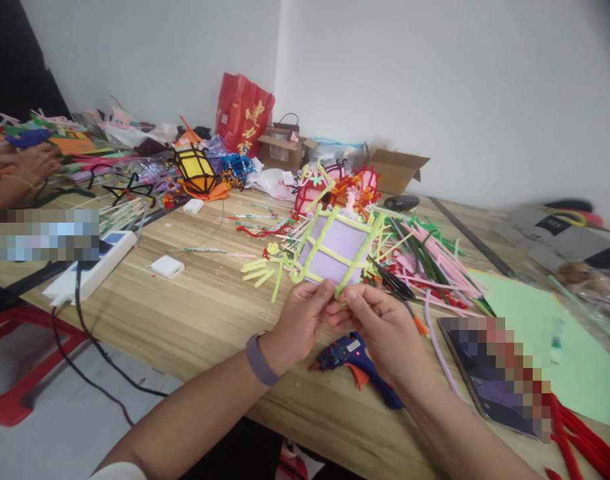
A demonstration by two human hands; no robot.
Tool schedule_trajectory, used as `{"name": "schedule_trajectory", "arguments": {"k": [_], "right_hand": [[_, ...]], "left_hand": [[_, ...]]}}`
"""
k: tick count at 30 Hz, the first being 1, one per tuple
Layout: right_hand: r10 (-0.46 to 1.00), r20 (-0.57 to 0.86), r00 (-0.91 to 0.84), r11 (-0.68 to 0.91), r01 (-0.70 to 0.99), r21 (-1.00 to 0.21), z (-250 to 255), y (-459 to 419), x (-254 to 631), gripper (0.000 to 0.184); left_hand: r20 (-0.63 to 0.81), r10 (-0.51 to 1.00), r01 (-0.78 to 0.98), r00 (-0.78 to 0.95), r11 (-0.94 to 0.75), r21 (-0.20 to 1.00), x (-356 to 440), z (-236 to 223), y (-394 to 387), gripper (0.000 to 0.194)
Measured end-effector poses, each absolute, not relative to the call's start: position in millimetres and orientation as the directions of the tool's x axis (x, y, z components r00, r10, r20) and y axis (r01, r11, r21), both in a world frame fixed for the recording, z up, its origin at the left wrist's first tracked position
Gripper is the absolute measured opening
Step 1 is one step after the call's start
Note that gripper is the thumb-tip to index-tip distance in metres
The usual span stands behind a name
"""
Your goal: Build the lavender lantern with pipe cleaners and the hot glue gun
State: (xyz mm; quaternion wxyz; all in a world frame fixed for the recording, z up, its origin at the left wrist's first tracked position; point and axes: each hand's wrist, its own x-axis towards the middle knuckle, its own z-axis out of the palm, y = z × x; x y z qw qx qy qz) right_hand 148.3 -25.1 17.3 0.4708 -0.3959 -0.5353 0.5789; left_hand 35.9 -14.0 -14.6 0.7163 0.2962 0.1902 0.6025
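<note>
Above the table I hold a small lantern (339, 245) with light purple panels and a frame of yellow-green pipe cleaners. My left hand (305, 319) pinches its lower edge between thumb and fingers. Just beside it, my right hand (379, 323) grips the lower right corner of the frame, thumb and forefinger pressed together. A blue hot glue gun (355, 363) with an orange trigger lies on the table below my hands, partly hidden by my right hand. Short yellow-green pipe cleaner pieces (257, 271) lie to the left of the lantern.
Pink and green pipe cleaners (445, 260) are heaped on the right, near a tablet (495, 380) and green sheet (579, 353). A power strip (92, 267) and white charger (167, 267) lie left. Finished lanterns (195, 170) stand behind. Another person's hands (32, 163) work at far left.
</note>
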Motion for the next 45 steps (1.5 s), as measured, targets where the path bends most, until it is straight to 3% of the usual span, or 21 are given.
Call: {"name": "schedule_trajectory", "arguments": {"k": [12, 20, 26, 32, 36, 40, 45], "right_hand": [[0.978, 0.064, -0.196, 0.016, -0.235, -0.972, 21.5, -32.7, 147.6, 0.035], [0.963, 0.086, -0.254, 0.042, -0.173, -0.984, 23.0, -32.7, 145.0, 0.031], [0.955, 0.29, -0.054, 0.292, 0.021, -0.956, 40.9, -28.5, 169.4, 0.029], [0.955, 0.241, -0.174, 0.263, 0.118, -0.958, 30.6, -18.9, 164.3, 0.031], [0.954, 0.272, -0.128, 0.288, 0.133, -0.948, 20.8, -17.6, 157.4, 0.04], [0.958, 0.209, -0.195, 0.215, 0.015, -0.976, 18.3, -16.3, 159.5, 0.042], [0.944, 0.071, -0.322, -0.015, -0.258, -0.966, 14.0, -15.5, 157.5, 0.038]], "left_hand": [[0.039, 0.983, -0.746, 0.178, 0.109, 0.657, 32.8, -12.3, -13.0, 0.041], [0.036, 0.974, -0.762, 0.224, 0.152, 0.629, 32.8, -12.8, -13.9, 0.039], [-0.115, 0.987, -0.912, 0.115, 0.15, 0.382, 23.2, -6.7, 0.0, 0.007], [-0.152, 0.973, -0.928, 0.176, 0.215, 0.304, 18.0, -3.7, 5.9, 0.021], [-0.19, 0.966, -0.937, 0.173, 0.221, 0.27, 15.8, -0.7, 5.6, 0.03], [-0.18, 0.968, -0.947, 0.174, 0.215, 0.239, 11.0, 3.7, 2.9, 0.033], [-0.127, 0.964, -0.937, 0.234, 0.258, 0.235, 8.1, 1.8, -1.2, 0.035]]}}
